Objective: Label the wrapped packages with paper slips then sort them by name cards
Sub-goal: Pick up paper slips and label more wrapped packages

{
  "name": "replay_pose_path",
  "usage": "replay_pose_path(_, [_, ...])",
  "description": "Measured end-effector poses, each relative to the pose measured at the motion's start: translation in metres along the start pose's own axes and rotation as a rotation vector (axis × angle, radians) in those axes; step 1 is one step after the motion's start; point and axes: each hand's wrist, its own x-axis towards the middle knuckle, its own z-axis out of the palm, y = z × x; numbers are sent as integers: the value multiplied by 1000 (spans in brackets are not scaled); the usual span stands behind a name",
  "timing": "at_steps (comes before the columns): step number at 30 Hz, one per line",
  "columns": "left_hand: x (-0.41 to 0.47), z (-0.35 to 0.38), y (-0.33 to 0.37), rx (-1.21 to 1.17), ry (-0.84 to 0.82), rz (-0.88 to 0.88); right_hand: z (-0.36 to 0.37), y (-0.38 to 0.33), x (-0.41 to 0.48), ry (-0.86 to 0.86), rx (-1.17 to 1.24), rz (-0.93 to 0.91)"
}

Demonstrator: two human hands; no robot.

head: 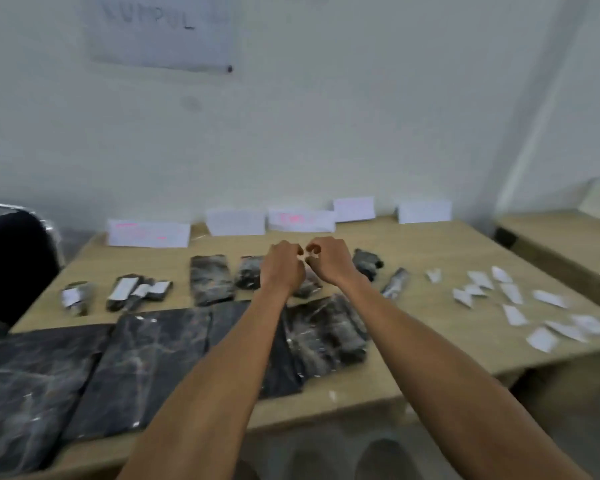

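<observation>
Head view: wrapped packages (210,278) lie mid-table, those at 9 o'clock already bearing white labels. Above them left hand (281,268) and right hand (329,258) meet, fingers curled; whether they pinch anything, I cannot tell. Paper slips (510,292) lie at 3 o'clock, name cards (300,220) at 12. Labelling seems underway; the next move calls for fixing a slip onto a bare package.

A light wooden table (440,244) lay beneath the left hand (280,268) and right hand (329,259). Far left of the left hand stood a black chair (14,265). High above both, a blurred white sheet (163,32) hung on a pale wall (361,116). Right of the right hand sat a second wooden surface (561,244). Two grey shoes (388,459) showed below, blurred.
</observation>
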Motion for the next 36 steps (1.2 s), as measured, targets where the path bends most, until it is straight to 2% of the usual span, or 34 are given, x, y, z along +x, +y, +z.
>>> replay_pose_path(5, [-16, 75, 115, -37, -64, 256, -68, 132, -60, 100, -66, 175])
replay_pose_path(8, [-30, 117, 163, -64, -128, 351, -92, 192, -96, 198, -120, 244])
replay_pose_path(13, [-62, 164, 213, 6, -277, 367, -107, 258, -130, 386, -93, 429])
replay_pose_path(19, [-70, 183, 215, 24, -275, 353, -102, 280, -129, 464, 31, 475])
replay_pose_path(22, [-69, 186, 215, 28, -274, 358, -103, 281, -123, 445, 64, 511])
replay_pose_path(30, [-73, 181, 218, 19, -273, 349, -101, 285, -125, 473, 73, 480])
replay_pose_path(36, [-81, 170, 217, -26, -201, 382, -102, 275, -129, 550, 133, 441])
